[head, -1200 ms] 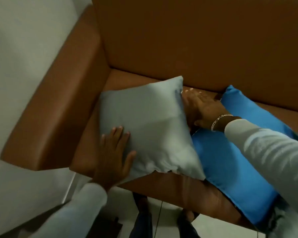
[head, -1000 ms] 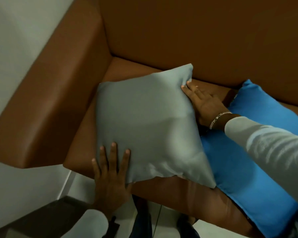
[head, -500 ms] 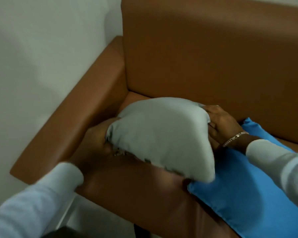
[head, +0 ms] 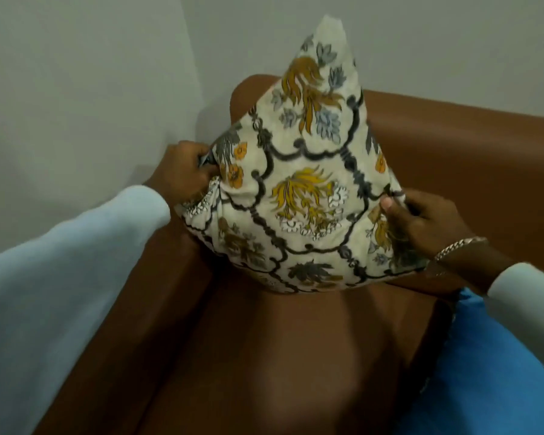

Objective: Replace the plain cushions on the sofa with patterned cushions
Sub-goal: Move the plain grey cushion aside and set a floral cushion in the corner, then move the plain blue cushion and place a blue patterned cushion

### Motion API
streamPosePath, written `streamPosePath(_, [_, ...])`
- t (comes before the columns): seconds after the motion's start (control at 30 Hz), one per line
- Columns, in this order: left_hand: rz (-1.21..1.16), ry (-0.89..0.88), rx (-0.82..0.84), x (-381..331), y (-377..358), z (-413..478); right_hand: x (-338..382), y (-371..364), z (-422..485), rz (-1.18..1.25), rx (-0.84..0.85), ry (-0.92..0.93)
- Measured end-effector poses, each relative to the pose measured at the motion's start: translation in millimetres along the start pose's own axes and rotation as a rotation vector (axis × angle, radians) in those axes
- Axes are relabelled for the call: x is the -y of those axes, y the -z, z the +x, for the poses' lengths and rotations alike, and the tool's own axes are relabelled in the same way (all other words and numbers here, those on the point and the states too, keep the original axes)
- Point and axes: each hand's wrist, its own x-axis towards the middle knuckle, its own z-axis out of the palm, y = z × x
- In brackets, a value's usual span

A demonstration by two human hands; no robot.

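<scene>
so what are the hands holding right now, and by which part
Both hold the patterned cushion: the left hand bunches its left corner, the right hand grips its right edge.

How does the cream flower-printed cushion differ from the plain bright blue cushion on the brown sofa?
The cream flower-printed cushion bears yellow and grey blooms; the plain bright blue cushion has one flat colour. The printed one stands on edge, one corner pointing up; the blue one lies flat on the seat. The left hand and right hand grip the printed one's sides; nothing holds the blue one. Both sit on the brown sofa.
</scene>
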Motion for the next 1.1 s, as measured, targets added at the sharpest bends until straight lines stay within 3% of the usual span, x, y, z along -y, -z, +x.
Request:
streamPosePath(0.17, [0.096,-0.092,-0.002,30,-18,20,-6,-14,20,-0.059,0.038,-0.062])
streamPosePath(0.33, [0.179,0.05,0.06,39,-77,-1,-36,-46,23,-0.236,0.149,-0.231])
streamPosePath(0.5, [0.014,0.143,-0.323,20,-83,-10,-42,-48,49,-0.192,-0.031,-0.213])
streamPosePath(0.6, [-0.067,0.097,-0.345,16,-99,-48,-44,-60,25,-0.03,-0.026,-0.145])
streamPosePath(0.67, [-0.069,0.132,-0.333,5,-110,-74,-51,-61,-1,-0.047,0.056,-0.104])
streamPosePath(0.87, [-0.116,0.052,-0.086,-93,-179,-169,-124,-14,-177,-0.337,0.262,-0.319])
streamPosePath(1.0, [-0.238,-0.232,0.406,-163,-235,-259,-161,29,-248,-0.396,0.149,-0.279])
streamPosePath(1.1, [-0.06,-0.429,0.587,-192,-277,-322,-189,58,-296,-0.373,0.14,-0.339])
